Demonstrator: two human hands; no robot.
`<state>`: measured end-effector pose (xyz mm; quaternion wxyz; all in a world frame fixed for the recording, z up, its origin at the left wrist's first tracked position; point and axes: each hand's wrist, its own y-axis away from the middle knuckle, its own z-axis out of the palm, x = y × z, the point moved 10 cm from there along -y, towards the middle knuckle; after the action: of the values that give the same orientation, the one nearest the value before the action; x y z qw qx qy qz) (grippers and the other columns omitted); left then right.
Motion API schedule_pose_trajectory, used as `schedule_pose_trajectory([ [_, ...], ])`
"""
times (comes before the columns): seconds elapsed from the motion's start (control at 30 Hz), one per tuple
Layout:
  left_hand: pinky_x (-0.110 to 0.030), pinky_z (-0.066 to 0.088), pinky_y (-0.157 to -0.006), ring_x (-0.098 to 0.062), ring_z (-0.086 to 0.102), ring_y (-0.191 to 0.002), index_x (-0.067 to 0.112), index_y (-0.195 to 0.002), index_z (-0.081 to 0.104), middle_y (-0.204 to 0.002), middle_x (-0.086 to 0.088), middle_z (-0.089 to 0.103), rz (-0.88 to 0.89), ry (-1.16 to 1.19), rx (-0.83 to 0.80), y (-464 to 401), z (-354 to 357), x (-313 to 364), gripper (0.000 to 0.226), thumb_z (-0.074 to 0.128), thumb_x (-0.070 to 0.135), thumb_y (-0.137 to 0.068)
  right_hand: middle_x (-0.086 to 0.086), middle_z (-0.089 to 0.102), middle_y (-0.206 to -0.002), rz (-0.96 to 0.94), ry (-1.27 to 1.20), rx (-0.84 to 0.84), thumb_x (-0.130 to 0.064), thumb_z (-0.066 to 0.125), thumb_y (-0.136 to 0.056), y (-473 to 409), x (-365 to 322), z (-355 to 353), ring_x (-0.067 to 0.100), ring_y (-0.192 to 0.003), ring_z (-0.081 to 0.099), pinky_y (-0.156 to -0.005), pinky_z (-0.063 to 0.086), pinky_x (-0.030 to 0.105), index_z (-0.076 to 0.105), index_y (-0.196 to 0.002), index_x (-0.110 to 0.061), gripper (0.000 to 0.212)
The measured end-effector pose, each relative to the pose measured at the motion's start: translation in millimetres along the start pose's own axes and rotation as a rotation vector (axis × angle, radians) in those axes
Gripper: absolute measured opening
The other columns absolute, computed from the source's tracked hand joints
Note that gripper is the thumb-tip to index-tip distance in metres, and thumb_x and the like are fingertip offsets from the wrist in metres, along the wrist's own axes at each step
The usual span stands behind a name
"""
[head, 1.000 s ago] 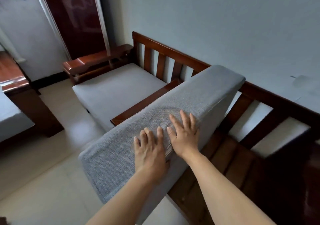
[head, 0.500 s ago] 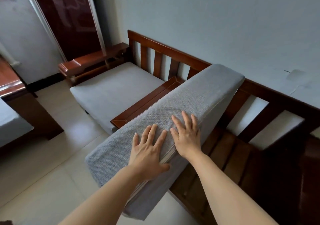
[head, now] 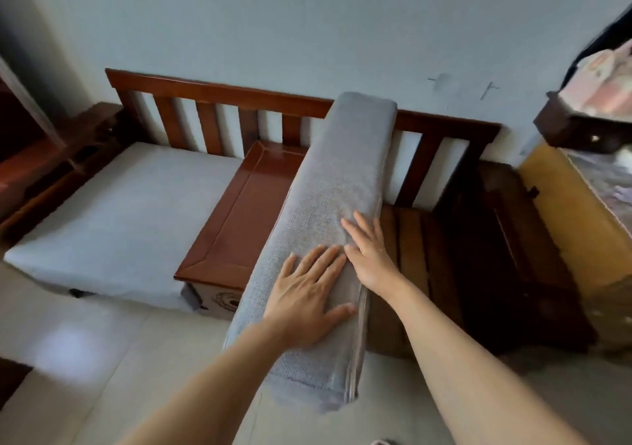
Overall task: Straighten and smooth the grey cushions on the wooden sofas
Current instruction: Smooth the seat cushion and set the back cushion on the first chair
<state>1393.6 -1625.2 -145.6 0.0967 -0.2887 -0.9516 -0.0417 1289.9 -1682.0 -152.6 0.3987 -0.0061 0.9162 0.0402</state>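
A long grey cushion point(head: 338, 177) stands on its edge across the wooden sofa point(head: 266, 97), running from the slatted backrest out past the front of the seat. My left hand point(head: 307, 294) lies flat on its upper face with fingers spread. My right hand point(head: 371, 256) presses flat beside it, fingers straight, at the cushion's right edge. A second grey cushion point(head: 113, 218) lies flat on the left seat. The right seat shows bare wooden slats point(head: 420, 249).
A flat wooden armrest panel point(head: 246, 212) sits between the two seats. A yellow cabinet point(head: 574, 225) with a dark shelf above stands at the right. Pale tiled floor point(head: 85, 359) spreads in front. The wall is close behind the sofa.
The view has swung right, now facing the sofa squarely. The cushion appears more upright on its edge. Both hands stay flat on it, side by side.
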Motion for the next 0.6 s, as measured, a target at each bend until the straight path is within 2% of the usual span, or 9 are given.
schedule_pose_trajectory([
  [0.13, -0.049, 0.002, -0.117, -0.011, -0.008, -0.147, 0.034, -0.153, 0.007, -0.16, 0.012, -0.004, 0.062, -0.044, -0.004, 37, -2, -22, 0.085, 0.002, 0.076, -0.079, -0.002, -0.005, -0.161, 0.098, -0.153, 0.049, -0.009, 0.043, -0.1, 73, -4, 26, 0.01, -0.147, -0.005, -0.12, 0.007, 0.033, 0.027, -0.15, -0.017, 0.053],
  [0.23, -0.059, 0.015, -0.109, -0.012, -0.003, -0.146, 0.036, -0.152, 0.014, -0.161, 0.011, 0.001, 0.059, -0.018, 0.001, 52, -7, -34, 0.087, 0.004, 0.081, -0.077, -0.003, -0.013, -0.159, 0.154, -0.095, 0.061, -0.019, 0.05, -0.099, 118, -11, 45, 0.001, -0.143, -0.009, -0.113, 0.004, 0.017, 0.016, -0.152, -0.023, 0.063],
  [0.33, -0.06, 0.023, -0.106, -0.011, -0.015, -0.145, 0.039, -0.151, -0.001, -0.159, 0.013, -0.014, 0.084, -0.045, -0.138, 64, 0, -40, 0.113, 0.003, 0.098, -0.054, -0.006, -0.023, -0.156, 0.165, -0.072, 0.027, -0.028, 0.059, -0.094, 152, -26, 61, -0.007, -0.134, -0.015, -0.103, 0.002, 0.008, 0.002, -0.153, -0.028, 0.082],
  [0.4, -0.061, 0.029, -0.104, -0.012, -0.022, -0.143, 0.037, -0.15, -0.012, -0.156, 0.014, -0.023, 0.116, -0.078, -0.257, 74, 6, -40, 0.127, 0.026, 0.099, -0.045, -0.008, -0.032, -0.152, 0.17, -0.096, -0.013, -0.03, 0.069, -0.086, 170, -33, 72, -0.007, -0.134, -0.018, -0.104, 0.006, 0.01, -0.004, -0.152, -0.03, 0.099],
  [0.5, -0.057, 0.036, -0.098, -0.014, -0.025, -0.142, 0.035, -0.149, -0.018, -0.153, 0.015, -0.029, 0.155, -0.12, -0.322, 86, 6, -38, 0.139, 0.065, 0.083, -0.048, -0.012, -0.051, -0.138, 0.151, -0.046, -0.084, -0.031, 0.082, -0.07, 192, -37, 90, 0.0, -0.138, -0.022, -0.113, 0.018, 0.022, -0.015, -0.15, -0.034, 0.125],
  [0.6, -0.056, 0.038, -0.098, -0.011, -0.026, -0.141, 0.034, -0.148, -0.02, -0.152, 0.018, -0.029, 0.143, -0.124, -0.337, 95, 9, -34, 0.146, 0.074, 0.077, -0.045, 0.002, -0.059, -0.133, 0.149, 0.196, -0.07, -0.043, 0.089, -0.055, 200, -38, 105, 0.018, -0.143, -0.019, -0.114, 0.025, 0.031, -0.027, -0.145, -0.037, 0.147],
])
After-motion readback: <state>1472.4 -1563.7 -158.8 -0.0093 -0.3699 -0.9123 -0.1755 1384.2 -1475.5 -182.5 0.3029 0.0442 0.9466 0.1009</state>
